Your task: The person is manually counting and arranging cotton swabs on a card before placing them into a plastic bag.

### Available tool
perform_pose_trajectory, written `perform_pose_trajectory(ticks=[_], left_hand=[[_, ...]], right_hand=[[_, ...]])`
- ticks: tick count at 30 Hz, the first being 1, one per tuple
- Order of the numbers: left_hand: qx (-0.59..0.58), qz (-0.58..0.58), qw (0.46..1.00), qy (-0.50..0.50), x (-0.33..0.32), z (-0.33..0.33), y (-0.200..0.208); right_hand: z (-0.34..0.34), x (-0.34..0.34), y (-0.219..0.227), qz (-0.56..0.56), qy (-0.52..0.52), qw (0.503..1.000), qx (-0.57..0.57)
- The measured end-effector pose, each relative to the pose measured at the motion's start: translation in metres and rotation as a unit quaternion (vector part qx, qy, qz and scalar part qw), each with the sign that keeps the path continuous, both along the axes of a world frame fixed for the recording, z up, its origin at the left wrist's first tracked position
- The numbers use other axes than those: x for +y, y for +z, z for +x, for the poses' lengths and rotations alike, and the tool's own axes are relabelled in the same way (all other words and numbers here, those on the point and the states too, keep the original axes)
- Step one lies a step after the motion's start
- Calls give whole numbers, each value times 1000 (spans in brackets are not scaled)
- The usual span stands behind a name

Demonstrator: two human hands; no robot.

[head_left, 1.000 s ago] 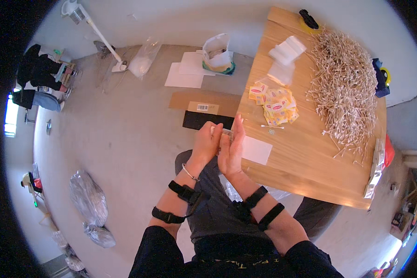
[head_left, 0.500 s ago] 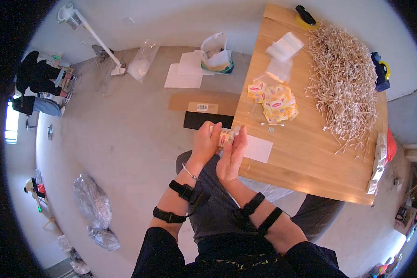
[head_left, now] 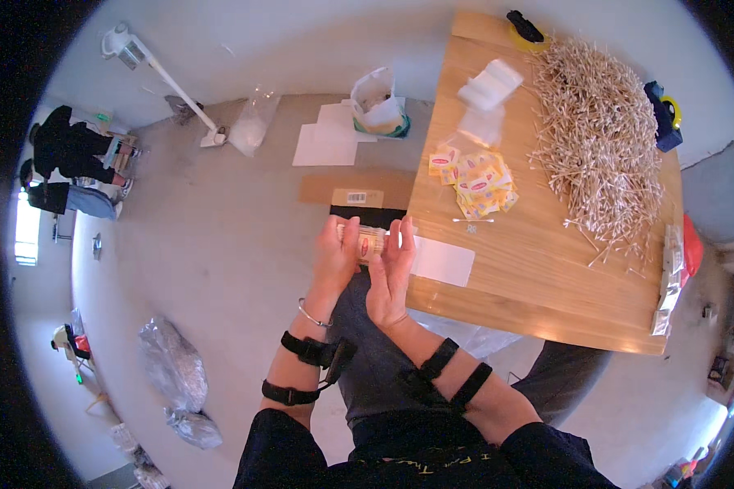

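A small clear pack of cotton swabs with a yellow-and-red label (head_left: 369,244) is between my hands, over my lap by the table's left edge. My left hand (head_left: 335,259) is closed round its left end. At the other end my right hand (head_left: 392,277) has its thumb against the pack and its fingers raised along the end. On the table, yellow-and-white printed cards (head_left: 482,184) lie in a loose pile. One loose swab (head_left: 473,219) rests just below them. A big heap of cotton swabs (head_left: 599,138) covers the far right. A white sheet (head_left: 444,261) lies beside my right hand.
Clear plastic bags (head_left: 491,85) lie on the wooden table (head_left: 546,293) behind the cards. Tape dispensers (head_left: 667,118) stand at its edges. On the floor are a white bag (head_left: 377,102), cardboard (head_left: 314,187) and a stuffed plastic sack (head_left: 174,363). Two people (head_left: 69,155) are at the far left.
Both hands have shifted slightly left with the pack, and its label shows more fully now. The head view has turned a little. The cards and swab heap look the same.
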State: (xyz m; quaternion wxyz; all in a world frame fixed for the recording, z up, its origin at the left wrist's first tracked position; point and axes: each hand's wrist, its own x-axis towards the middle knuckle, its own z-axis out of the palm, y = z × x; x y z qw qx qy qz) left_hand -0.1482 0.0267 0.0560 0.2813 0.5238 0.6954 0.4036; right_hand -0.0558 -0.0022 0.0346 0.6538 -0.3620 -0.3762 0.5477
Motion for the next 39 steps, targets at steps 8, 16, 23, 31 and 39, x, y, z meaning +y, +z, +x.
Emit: perform_pose_trajectory(ticks=[8, 16, 23, 31, 39], left_hand=[[-14, 79, 996, 48, -40, 43, 65], [-72, 136, 988, 11, -64, 102, 97], [-82, 285, 955, 27, -73, 158, 116], [-202, 295, 933, 30, -84, 192, 112], [-267, -126, 866, -402, -88, 146, 154]], right_hand=[[33, 19, 46, -103, -72, 987, -100], [101, 4, 100, -81, 183, 979, -32], [142, -13, 135, 48, -35, 962, -265], [179, -26, 164, 96, -111, 922, -357], [210, -31, 177, 94, -4, 840, -534]])
